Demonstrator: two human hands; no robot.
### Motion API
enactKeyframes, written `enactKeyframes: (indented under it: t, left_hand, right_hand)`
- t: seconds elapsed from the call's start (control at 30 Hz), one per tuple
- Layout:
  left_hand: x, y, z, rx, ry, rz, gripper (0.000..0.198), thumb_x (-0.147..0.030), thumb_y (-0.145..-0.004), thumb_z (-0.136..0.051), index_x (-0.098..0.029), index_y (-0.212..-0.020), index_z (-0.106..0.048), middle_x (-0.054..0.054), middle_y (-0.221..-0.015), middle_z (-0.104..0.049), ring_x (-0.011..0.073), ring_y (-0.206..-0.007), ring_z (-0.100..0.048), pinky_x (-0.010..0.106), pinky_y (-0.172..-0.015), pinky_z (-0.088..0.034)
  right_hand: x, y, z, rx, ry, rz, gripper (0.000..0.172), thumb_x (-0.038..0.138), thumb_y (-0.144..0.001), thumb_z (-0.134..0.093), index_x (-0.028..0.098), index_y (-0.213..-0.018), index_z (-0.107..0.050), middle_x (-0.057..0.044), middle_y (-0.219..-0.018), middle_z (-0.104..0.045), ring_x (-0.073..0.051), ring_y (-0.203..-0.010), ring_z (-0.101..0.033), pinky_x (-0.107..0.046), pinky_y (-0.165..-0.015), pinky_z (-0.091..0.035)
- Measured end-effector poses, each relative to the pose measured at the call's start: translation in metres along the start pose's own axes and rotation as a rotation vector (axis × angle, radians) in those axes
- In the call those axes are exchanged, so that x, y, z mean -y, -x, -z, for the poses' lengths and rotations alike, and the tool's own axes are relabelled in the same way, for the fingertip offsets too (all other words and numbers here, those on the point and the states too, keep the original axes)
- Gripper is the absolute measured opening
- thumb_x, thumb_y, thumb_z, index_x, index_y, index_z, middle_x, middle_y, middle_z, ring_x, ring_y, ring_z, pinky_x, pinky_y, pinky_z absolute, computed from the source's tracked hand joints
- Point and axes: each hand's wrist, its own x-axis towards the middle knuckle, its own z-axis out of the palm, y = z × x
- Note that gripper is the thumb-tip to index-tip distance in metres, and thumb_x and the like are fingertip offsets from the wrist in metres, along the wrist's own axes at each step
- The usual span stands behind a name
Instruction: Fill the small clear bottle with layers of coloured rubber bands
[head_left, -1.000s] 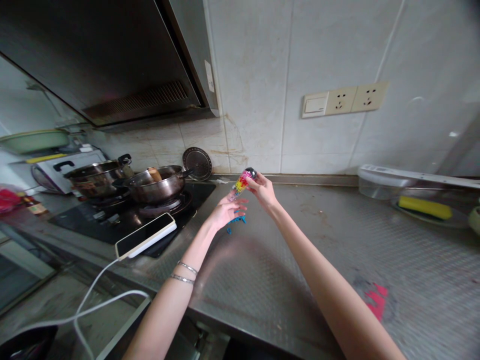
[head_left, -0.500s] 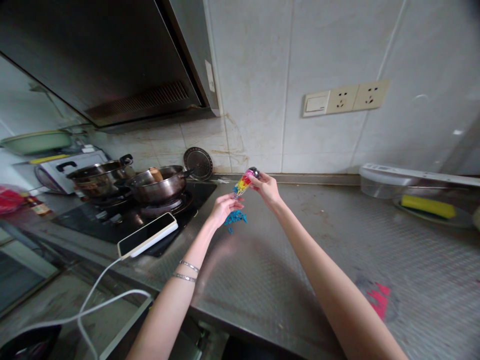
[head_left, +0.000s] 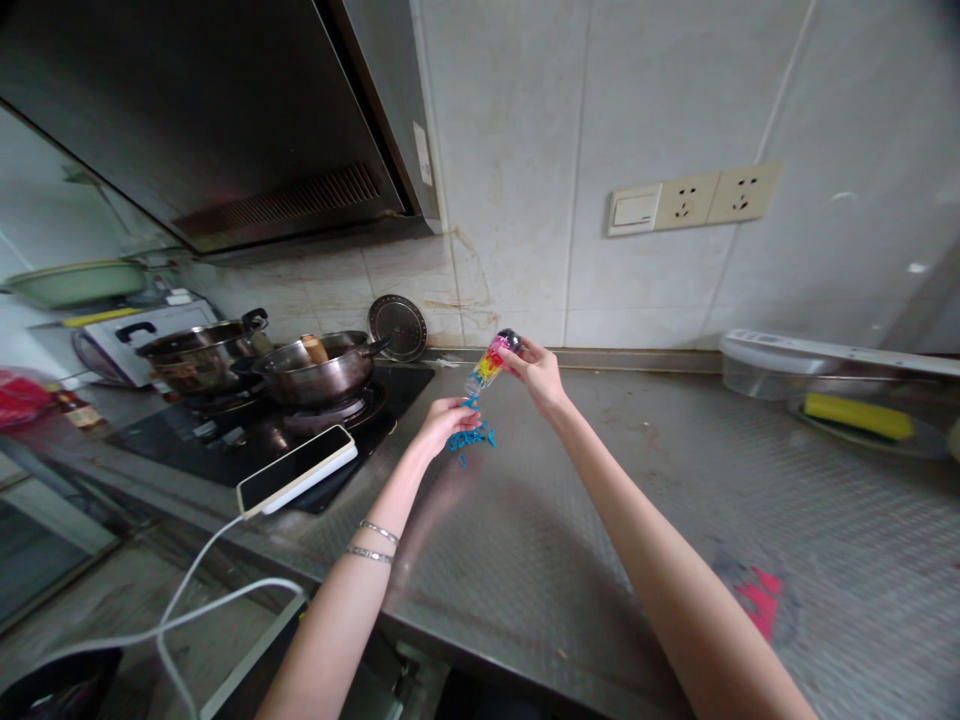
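Note:
My right hand (head_left: 538, 375) grips a small clear bottle (head_left: 491, 366) with a dark end, layered inside with pink, yellow and blue pieces. The bottle is tilted, its clear end pointing down and left. Just below that end is my left hand (head_left: 445, 422), its fingers closed on small blue loops (head_left: 471, 403) at the fingertips. Under the left fingers, a little pile of blue loops (head_left: 472, 438) lies on the metal counter (head_left: 555, 520); they look like small rubber bands, too small to be sure. Part of the pile is hidden by the hand.
To the left, a saucepan (head_left: 319, 372) and a larger pot (head_left: 199, 362) stand on the black stove. A phone (head_left: 296, 470) with a white cable lies at the stove's edge. At the right are a yellow sponge (head_left: 859, 416) on a dish and a clear plastic box (head_left: 757, 370).
My left hand has drawn slightly down from the bottle's end, and blue loops now show at its fingertips. My right hand has kept the bottle in nearly the same place.

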Motion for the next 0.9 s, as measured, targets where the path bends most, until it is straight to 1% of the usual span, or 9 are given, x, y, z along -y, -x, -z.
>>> enactKeyframes:
  t: [0.17, 0.3, 0.37, 0.47, 0.57, 0.73, 0.8, 0.9]
  left_hand:
    - [0.003, 0.0, 0.002, -0.047, -0.089, 0.078, 0.028, -0.012, -0.063, -0.066, -0.009, -0.089, -0.059, 0.009, -0.066, -0.066, 0.0136, -0.051, -0.06, 0.023, -0.05, -0.046]
    - [0.007, -0.004, 0.006, -0.046, -0.104, 0.075, 0.027, -0.014, -0.062, -0.067, -0.009, -0.088, -0.061, 0.01, -0.073, -0.066, 0.014, -0.053, -0.061, 0.02, -0.045, -0.044]
    - [0.008, -0.006, 0.007, -0.029, -0.063, 0.074, 0.025, -0.016, -0.064, -0.066, -0.009, -0.088, -0.061, 0.01, -0.074, -0.066, 0.0145, -0.055, -0.062, 0.02, -0.046, -0.045]
    - [0.008, -0.008, 0.005, 0.007, 0.086, 0.105, 0.022, -0.018, -0.068, -0.063, -0.007, -0.087, -0.061, 0.012, -0.075, -0.066, 0.0168, -0.06, -0.063, 0.023, -0.049, -0.048]
    - [0.006, -0.01, 0.003, 0.012, 0.277, 0.194, 0.017, -0.016, -0.074, -0.054, -0.005, -0.086, -0.059, 0.014, -0.077, -0.065, 0.0189, -0.068, -0.064, 0.024, -0.054, -0.051]
    - [0.002, -0.008, 0.0, -0.048, 0.734, 0.257, 0.027, -0.019, -0.082, -0.035, -0.006, -0.097, -0.053, 0.017, -0.091, -0.06, 0.0235, -0.087, -0.062, 0.031, -0.065, -0.054]
    - [0.001, -0.008, -0.002, -0.072, 0.852, 0.28, 0.029, -0.021, -0.083, -0.032, -0.008, -0.098, -0.052, 0.016, -0.09, -0.059, 0.0242, -0.087, -0.062, 0.034, -0.065, -0.054]
    - [-0.001, -0.008, -0.006, -0.113, 0.939, 0.279, 0.026, -0.019, -0.081, -0.032, -0.012, -0.093, -0.054, 0.011, -0.079, -0.061, 0.0211, -0.076, -0.063, 0.033, -0.062, -0.053]
  right_hand:
    - [0.005, 0.004, -0.009, 0.092, 0.058, 0.076, 0.05, 0.037, -0.061, -0.068, 0.014, -0.105, -0.058, -0.008, -0.096, -0.066, -0.019, -0.087, -0.06, -0.032, -0.077, -0.048]
    - [0.006, 0.006, -0.013, 0.132, 0.144, 0.122, 0.049, 0.035, -0.062, -0.068, 0.014, -0.105, -0.058, -0.008, -0.097, -0.066, -0.019, -0.087, -0.06, -0.033, -0.08, -0.047]
    - [0.005, 0.006, -0.013, 0.139, 0.17, 0.135, 0.05, 0.034, -0.062, -0.068, 0.015, -0.106, -0.057, -0.008, -0.098, -0.066, -0.019, -0.087, -0.06, -0.033, -0.08, -0.047]
    - [0.003, 0.006, -0.013, 0.161, 0.197, 0.148, 0.05, 0.033, -0.062, -0.067, 0.015, -0.107, -0.057, -0.008, -0.099, -0.065, -0.019, -0.089, -0.06, -0.035, -0.082, -0.047]
    - [0.005, 0.007, -0.016, 0.176, 0.202, 0.146, 0.05, 0.033, -0.062, -0.068, 0.015, -0.108, -0.057, -0.007, -0.098, -0.066, -0.019, -0.09, -0.06, -0.036, -0.083, -0.046]
    - [0.01, 0.014, -0.027, 0.159, 0.084, 0.142, 0.053, 0.035, -0.067, -0.065, 0.016, -0.114, -0.052, -0.008, -0.105, -0.063, -0.019, -0.093, -0.059, -0.035, -0.084, -0.047]
    - [0.008, 0.017, -0.03, 0.235, 0.101, 0.132, 0.054, 0.033, -0.065, -0.066, 0.017, -0.114, -0.052, -0.008, -0.105, -0.063, -0.019, -0.094, -0.059, -0.036, -0.084, -0.047]
    - [0.0, 0.02, -0.032, 0.416, 0.205, 0.103, 0.054, 0.028, -0.059, -0.071, 0.016, -0.109, -0.054, -0.008, -0.1, -0.065, -0.019, -0.091, -0.06, -0.037, -0.085, -0.047]
